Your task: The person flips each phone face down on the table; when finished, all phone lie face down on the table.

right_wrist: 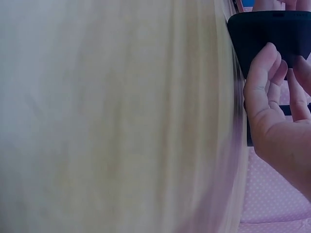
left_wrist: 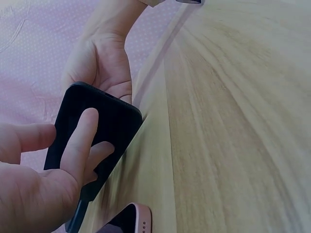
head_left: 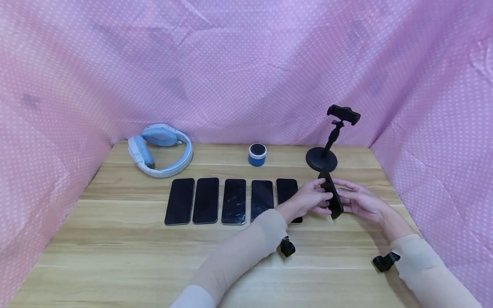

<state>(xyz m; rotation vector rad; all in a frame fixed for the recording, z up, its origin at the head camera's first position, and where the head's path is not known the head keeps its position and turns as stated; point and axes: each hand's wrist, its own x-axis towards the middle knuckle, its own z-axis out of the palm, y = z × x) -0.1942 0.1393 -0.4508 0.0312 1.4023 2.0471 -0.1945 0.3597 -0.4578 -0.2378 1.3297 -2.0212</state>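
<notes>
A black phone (head_left: 331, 196) stands tilted on edge between the two hands, its long edge close over the wooden table. My left hand (head_left: 310, 197) lays its fingertips against one broad face; in the left wrist view the fingers (left_wrist: 80, 141) are spread across it, not wrapped round it. On the opposite face rest the lightly bent fingers of my right hand (head_left: 360, 201). The right wrist view shows these fingertips on the phone's dark back (right_wrist: 272, 34). Left of the hands several phones lie in a row, the nearest phone (head_left: 286, 190) partly hidden by my left hand.
Behind the held phone stands a black phone stand (head_left: 322, 159) with a round base and a clamp on top. A small blue and white round speaker (head_left: 257, 155) sits at the back middle. Blue headphones (head_left: 169, 171) lie back left. Pink dotted cloth (head_left: 246, 77) hangs round the table.
</notes>
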